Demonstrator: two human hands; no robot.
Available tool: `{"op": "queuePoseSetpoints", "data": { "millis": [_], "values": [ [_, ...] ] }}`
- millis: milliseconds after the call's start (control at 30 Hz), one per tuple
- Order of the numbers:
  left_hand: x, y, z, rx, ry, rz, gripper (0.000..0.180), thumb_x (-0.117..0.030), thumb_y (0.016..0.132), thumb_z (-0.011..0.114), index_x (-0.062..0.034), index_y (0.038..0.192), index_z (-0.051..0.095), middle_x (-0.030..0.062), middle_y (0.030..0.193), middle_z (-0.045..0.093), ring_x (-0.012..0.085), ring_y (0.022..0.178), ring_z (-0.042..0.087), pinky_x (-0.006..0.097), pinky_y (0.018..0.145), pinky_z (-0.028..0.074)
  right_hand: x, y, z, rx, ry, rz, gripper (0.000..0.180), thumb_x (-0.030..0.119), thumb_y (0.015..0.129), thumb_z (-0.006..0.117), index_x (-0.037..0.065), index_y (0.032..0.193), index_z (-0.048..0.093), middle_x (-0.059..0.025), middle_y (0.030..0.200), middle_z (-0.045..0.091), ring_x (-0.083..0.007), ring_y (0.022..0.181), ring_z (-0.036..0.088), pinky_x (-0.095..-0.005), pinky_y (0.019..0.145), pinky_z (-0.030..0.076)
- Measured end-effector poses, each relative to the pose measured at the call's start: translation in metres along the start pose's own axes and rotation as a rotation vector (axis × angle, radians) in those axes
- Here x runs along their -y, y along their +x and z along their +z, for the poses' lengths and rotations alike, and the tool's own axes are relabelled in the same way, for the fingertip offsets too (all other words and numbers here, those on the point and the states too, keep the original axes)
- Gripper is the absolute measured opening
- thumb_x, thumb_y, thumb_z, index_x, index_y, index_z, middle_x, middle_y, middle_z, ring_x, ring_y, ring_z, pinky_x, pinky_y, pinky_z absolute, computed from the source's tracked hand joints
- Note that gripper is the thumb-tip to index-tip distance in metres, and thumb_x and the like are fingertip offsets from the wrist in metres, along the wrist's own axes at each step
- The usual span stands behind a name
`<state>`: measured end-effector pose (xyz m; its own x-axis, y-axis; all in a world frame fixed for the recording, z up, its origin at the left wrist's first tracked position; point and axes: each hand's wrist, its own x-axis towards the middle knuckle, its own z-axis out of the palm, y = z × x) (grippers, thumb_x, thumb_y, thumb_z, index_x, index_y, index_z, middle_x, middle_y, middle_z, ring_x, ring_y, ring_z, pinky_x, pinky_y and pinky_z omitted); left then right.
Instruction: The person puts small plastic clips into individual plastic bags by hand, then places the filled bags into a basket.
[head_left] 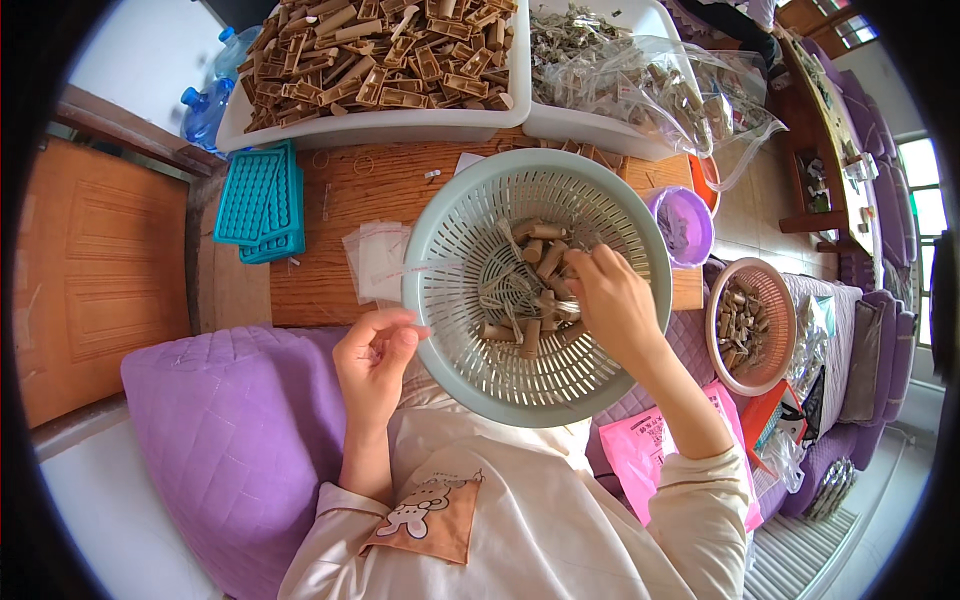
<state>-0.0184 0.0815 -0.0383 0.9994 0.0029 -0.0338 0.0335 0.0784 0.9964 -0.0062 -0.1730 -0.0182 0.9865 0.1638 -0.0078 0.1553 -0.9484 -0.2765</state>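
A grey-green plastic colander [540, 412] stands before me, partly over the wooden table's near edge. Inside lie several small brown cylindrical plastic pieces [530, 338] and bundles of pale cord [508, 292]. My right hand [608, 300] reaches in from the right, its fingers curled down among the brown pieces; what sits between the fingertips is hidden. At the colander's left rim, my left hand [378, 350] is closed with thumb and fingers together on a thin clear plastic bag [445, 300], which reaches over the rim and is hard to make out.
Clear flat bags [380, 262] and teal trays [262, 205] lie on the table [330, 290]. Behind stand a white bin [400, 128] of brown parts and another holding bagged pieces. To the right are a purple bucket [683, 226] and a pink basket [725, 368] of brown pieces.
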Motion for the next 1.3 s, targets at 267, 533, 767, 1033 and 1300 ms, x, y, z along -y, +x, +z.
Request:
{"op": "queuePoseSetpoints", "data": {
  "millis": [267,533,767,1033,1300],
  "values": [
    [-0.016,-0.019,0.028,0.481,-0.476,-0.199,0.034,-0.014,0.08,0.063,-0.0011,0.109,0.052,0.0072,0.074,0.064,0.0061,0.064,0.057,0.017,0.056,0.041,0.027,-0.026,-0.027,-0.317,0.441,-0.048,0.024,0.003,0.076,0.057,0.001,0.098,0.048,-0.014,0.076,0.056,-0.0298,0.062,0.057,-0.0355,0.055,0.045],
    [-0.036,-0.027,0.059,0.597,-0.047,-0.034,0.031,-0.016,0.079,0.063,-0.0033,0.106,0.053,0.0031,0.068,0.064,0.0062,0.064,0.06,0.017,0.055,0.043,0.049,-0.021,-0.015,-0.433,0.472,-0.243,0.033,0.001,0.068,0.064,0.0,0.098,0.049,-0.0108,0.069,0.054,-0.0242,0.056,0.055,-0.0317,0.048,0.044],
    [-0.023,-0.024,0.051,0.511,-0.592,-0.255,0.02,-0.018,0.081,0.061,-0.0022,0.089,0.053,0.0053,0.076,0.06,0.0109,0.068,0.06,0.02,0.059,0.047,0.048,-0.038,-0.002,0.025,1.871,-0.148,0.031,0.008,0.086,0.049,0.002,0.115,0.039,-0.0146,0.117,0.045,-0.0192,0.099,0.053,-0.029,0.074,0.047],
    [-0.024,-0.023,0.063,0.387,-0.631,-0.331,0.029,-0.03,0.077,0.065,-0.0061,0.08,0.049,0.0023,0.062,0.057,0.0076,0.057,0.053,0.022,0.06,0.044,0.065,-0.039,0.023,-0.271,1.621,-0.074,0.015,0.002,0.091,0.034,0.001,0.093,0.048,-0.0097,0.102,0.047,-0.012,0.085,0.052,-0.0237,0.068,0.047],
    [-0.011,-0.018,0.059,0.422,-0.704,-0.27,0.021,-0.024,0.082,0.061,-0.007,0.087,0.05,0.0056,0.07,0.06,0.0017,0.047,0.041,0.014,0.042,0.028,0.078,-0.039,0.01,-0.292,1.545,0.17,0.03,0.008,0.091,0.039,0.0,0.12,0.041,-0.0109,0.101,0.056,-0.0105,0.081,0.054,-0.0225,0.067,0.046]
  ]
}}
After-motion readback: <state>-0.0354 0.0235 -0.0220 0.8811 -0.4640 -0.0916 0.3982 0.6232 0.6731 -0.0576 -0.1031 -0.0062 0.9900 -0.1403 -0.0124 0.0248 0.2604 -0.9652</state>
